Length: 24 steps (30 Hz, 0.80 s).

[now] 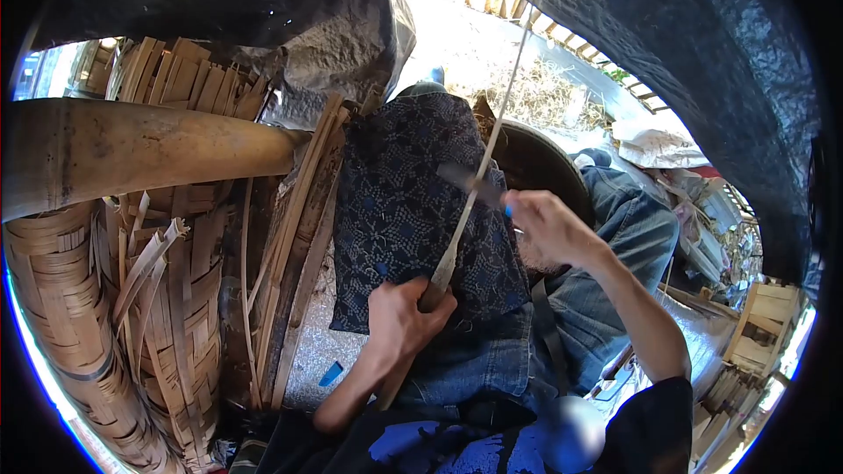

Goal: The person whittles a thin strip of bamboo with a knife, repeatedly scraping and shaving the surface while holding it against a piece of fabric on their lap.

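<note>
"Blue-patterned shirt (421, 444) nearest; where's the strip (499, 123)?"

"Over the cloth (395, 202), left hand (399, 316) closed round its wide end, right hand (553, 226) gripping the knife (460, 179); keep strokes shallow, clear of that left hand"

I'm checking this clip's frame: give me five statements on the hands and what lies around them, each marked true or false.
1. The left hand grips the lower part of the long thin strip. True.
2. The right hand is empty. False: the right hand holds a blade, which looks blurred.
3. The patterned cloth lies over the person's legs. True.
4. The thick bamboo pole is on the person's right. False: the pole is on the person's left.
5. The small blue piece lies on top of the cloth. False: the blue piece is off the cloth, on the pale surface beside it.
</note>
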Tool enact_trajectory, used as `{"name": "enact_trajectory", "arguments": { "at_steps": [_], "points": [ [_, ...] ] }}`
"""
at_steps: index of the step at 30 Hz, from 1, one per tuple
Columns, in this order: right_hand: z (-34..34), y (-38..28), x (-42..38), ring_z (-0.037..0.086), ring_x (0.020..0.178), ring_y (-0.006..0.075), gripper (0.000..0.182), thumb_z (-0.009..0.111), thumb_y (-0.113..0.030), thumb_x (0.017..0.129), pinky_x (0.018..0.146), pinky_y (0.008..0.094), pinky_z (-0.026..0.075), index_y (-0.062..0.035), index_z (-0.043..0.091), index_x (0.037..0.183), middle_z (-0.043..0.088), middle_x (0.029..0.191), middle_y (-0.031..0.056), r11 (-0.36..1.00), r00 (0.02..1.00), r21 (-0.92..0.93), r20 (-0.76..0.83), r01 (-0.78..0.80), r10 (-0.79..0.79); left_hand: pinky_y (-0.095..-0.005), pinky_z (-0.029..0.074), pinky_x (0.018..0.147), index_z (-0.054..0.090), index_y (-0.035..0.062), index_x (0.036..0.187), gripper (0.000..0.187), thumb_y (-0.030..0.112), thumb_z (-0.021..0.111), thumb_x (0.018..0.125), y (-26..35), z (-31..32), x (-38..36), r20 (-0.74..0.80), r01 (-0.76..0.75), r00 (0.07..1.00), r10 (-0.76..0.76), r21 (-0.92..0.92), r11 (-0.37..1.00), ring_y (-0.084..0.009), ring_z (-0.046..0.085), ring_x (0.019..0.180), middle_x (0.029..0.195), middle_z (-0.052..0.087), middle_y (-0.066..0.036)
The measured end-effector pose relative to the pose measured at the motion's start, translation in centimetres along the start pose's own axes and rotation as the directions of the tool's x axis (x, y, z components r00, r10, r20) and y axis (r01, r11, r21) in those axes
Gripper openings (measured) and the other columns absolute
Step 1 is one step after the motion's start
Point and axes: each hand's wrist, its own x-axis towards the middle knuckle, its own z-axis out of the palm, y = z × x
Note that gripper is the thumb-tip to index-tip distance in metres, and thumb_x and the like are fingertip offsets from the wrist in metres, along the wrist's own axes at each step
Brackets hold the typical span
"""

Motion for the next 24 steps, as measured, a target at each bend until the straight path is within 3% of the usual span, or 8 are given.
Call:
{"name": "enact_trajectory", "arguments": {
  "at_steps": [2, 6, 7, 8, 10, 14, 21, 24],
  "points": [
    [-1.1, 0.8, 1.4, 0.035, 0.044, 0.0124, 0.050, 0.040, -0.036, 0.100, 0.042, 0.0353, 0.031, 0.0027, 0.047, 0.068, 0.036, 0.050, 0.0091, 0.979, 0.931, -0.095, -0.304, 0.180, -0.200, -0.0394, 0.050, 0.051, 0.059, 0.0008, 0.059, 0.030, 0.027, 0.071, 0.068, -0.5, 0.5, -0.2, -0.015, -0.010, 1.000, 0.010, 0.004, 1.000, -0.0355, 0.060, 0.050, 0.051, 0.056, -0.017],
    [1.9, -2.4, -1.8, 0.043, 0.046, 0.0115, 0.040, 0.035, -0.028, 0.101, 0.040, 0.0302, 0.033, -0.0010, 0.052, 0.077, 0.043, 0.058, 0.0015, 0.952, 0.987, -0.305, 0.148, -0.009, 0.057, -0.0394, 0.050, 0.051, 0.059, 0.0015, 0.059, 0.027, 0.025, 0.071, 0.066, 0.0, 0.0, 0.3, -0.002, 0.024, 1.000, -0.024, -0.008, 1.000, -0.0349, 0.060, 0.051, 0.051, 0.056, -0.017],
    [3.2, -0.9, -1.9, 0.043, 0.046, 0.0112, 0.040, 0.037, -0.032, 0.101, 0.040, 0.0307, 0.033, -0.0026, 0.054, 0.079, 0.043, 0.056, 0.0008, 0.883, 0.931, -0.343, -0.054, 0.321, -0.360, -0.0394, 0.050, 0.051, 0.059, 0.0015, 0.059, 0.027, 0.025, 0.071, 0.066, -0.2, 0.1, 0.2, -0.003, 0.026, 1.000, -0.026, -0.009, 1.000, -0.0349, 0.060, 0.051, 0.051, 0.056, -0.017],
    [2.7, -0.1, -2.0, 0.043, 0.046, 0.0112, 0.040, 0.037, -0.032, 0.101, 0.040, 0.0307, 0.033, -0.0026, 0.054, 0.079, 0.043, 0.056, 0.0008, 0.882, 0.932, -0.346, -0.053, 0.319, -0.358, -0.0392, 0.051, 0.051, 0.059, 0.0013, 0.059, 0.027, 0.025, 0.070, 0.066, -0.4, 0.5, 0.0, -0.026, 0.008, 1.000, -0.008, -0.019, 1.000, -0.0346, 0.061, 0.051, 0.052, 0.057, -0.016],
    [0.6, -1.5, -1.1, 0.045, 0.049, 0.0140, 0.046, 0.040, -0.036, 0.099, 0.045, 0.0356, 0.037, 0.0017, 0.057, 0.079, 0.044, 0.054, 0.0080, 0.998, 0.998, -0.019, 0.018, -0.058, 0.059, -0.0391, 0.051, 0.051, 0.059, 0.0010, 0.059, 0.027, 0.024, 0.070, 0.066, -0.4, 0.7, 0.2, -0.059, -0.019, 0.998, 0.018, -0.030, 0.999, -0.0344, 0.061, 0.051, 0.052, 0.057, -0.016],
    [-0.8, -0.3, 0.6, 0.045, 0.045, 0.0189, 0.042, 0.041, -0.029, 0.100, 0.045, 0.0383, 0.034, 0.0024, 0.053, 0.074, 0.043, 0.052, 0.0132, 0.966, 0.929, -0.220, -0.308, 0.140, -0.205, -0.0387, 0.051, 0.052, 0.059, 0.0005, 0.059, 0.027, 0.024, 0.070, 0.066, -0.2, 0.4, -0.1, -0.053, 0.003, 0.999, -0.005, -0.033, 0.999, -0.0341, 0.062, 0.052, 0.054, 0.058, -0.017],
    [0.4, -1.6, -1.6, 0.042, 0.045, 0.0278, 0.039, 0.043, -0.026, 0.099, 0.049, 0.0420, 0.035, 0.0039, 0.053, 0.076, 0.045, 0.055, 0.0193, 0.976, 0.985, -0.150, -0.048, 0.155, -0.164, -0.0381, 0.051, 0.053, 0.060, -0.0005, 0.060, 0.028, 0.024, 0.070, 0.067, -0.2, 0.3, 0.0, -0.017, 0.038, 0.999, -0.039, -0.051, 0.998, -0.0342, 0.062, 0.053, 0.054, 0.058, -0.018],
    [-0.2, -0.8, 0.2, 0.040, 0.043, 0.0279, 0.039, 0.043, -0.025, 0.099, 0.048, 0.0423, 0.035, 0.0039, 0.052, 0.075, 0.045, 0.054, 0.0186, 0.947, 0.899, -0.209, -0.318, 0.242, -0.300, -0.0377, 0.050, 0.052, 0.061, -0.0010, 0.061, 0.028, 0.025, 0.070, 0.067, -0.4, 0.4, -0.2, -0.011, 0.032, 0.999, -0.033, -0.051, 0.998, -0.0341, 0.061, 0.053, 0.055, 0.058, -0.018]
  ]
}}
